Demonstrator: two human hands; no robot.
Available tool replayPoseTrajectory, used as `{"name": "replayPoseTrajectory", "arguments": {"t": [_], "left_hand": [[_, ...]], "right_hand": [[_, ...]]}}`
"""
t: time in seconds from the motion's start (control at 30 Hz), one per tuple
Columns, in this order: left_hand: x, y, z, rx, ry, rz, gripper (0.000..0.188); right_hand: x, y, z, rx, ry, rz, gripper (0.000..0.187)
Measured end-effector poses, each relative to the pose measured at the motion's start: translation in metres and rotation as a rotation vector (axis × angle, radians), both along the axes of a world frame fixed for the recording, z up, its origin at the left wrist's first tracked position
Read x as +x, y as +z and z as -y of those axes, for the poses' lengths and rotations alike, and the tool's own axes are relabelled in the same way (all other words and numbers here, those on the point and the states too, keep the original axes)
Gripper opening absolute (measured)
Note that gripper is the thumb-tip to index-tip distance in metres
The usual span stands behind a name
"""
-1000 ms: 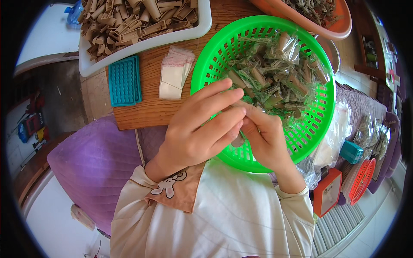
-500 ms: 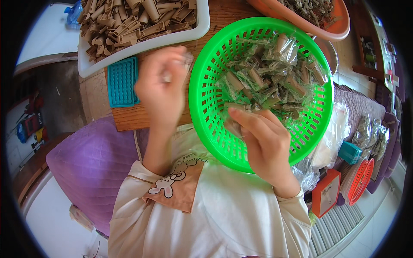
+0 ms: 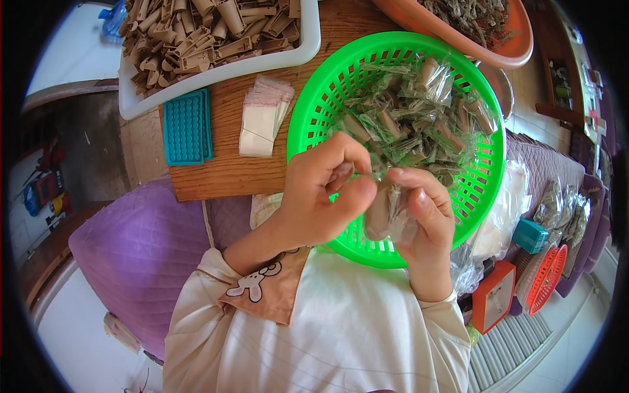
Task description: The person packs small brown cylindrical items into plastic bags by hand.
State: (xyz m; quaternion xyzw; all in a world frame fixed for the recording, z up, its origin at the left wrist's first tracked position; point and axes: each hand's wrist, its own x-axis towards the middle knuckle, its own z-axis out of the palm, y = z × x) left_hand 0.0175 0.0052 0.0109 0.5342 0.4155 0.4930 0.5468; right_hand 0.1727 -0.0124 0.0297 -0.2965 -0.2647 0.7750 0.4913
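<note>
Over the near rim of the green basket (image 3: 314,223), both hands meet at a clear plastic bag with a brown plastic piece (image 3: 379,215) inside. My right hand (image 3: 429,213) holds the bagged piece from the right, thumb and fingers closed on it. My left hand (image 3: 327,187) reaches in from the left, thumb and forefinger pinched at the bag's upper edge. The exact contact there is partly hidden by the fingers. Many bagged brown pieces (image 3: 449,137) lie heaped in the basket.
A white tub (image 3: 309,39) full of loose brown plastic pieces stands far left on the wooden table (image 3: 223,180). Near it lie teal trays (image 3: 187,128) and a stack of small clear bags (image 3: 262,124). An orange basin (image 3: 521,49) holds brownish stuff at the far right.
My left hand has moved right and down from over the small bag stack, which now shows, to the bagged piece. My right hand has shifted slightly right and turned, still holding the piece.
</note>
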Motion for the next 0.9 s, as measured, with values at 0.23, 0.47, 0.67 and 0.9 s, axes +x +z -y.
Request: {"name": "replayPoseTrajectory", "arguments": {"t": [0.23,0.47,0.67,0.9], "left_hand": [[-0.016,-0.006,-0.002,0.151,0.322,0.030,0.017],[-0.010,0.013,-0.002,0.136,-0.087,-0.202,0.012],[-0.005,-0.004,0.003,0.575,0.180,-0.445,0.009],[-0.036,-0.004,-0.013,1.144,-0.052,-0.763,0.009]], "right_hand": [[0.016,-0.007,0.006,-0.072,-0.117,-0.411,0.011],[0.007,-0.001,0.000,0.070,0.030,0.052,0.028],[-0.001,-0.003,-0.002,-0.350,-0.053,-0.290,0.016],[-0.005,-0.018,-0.004,-0.332,0.082,-0.554,0.035]]}}
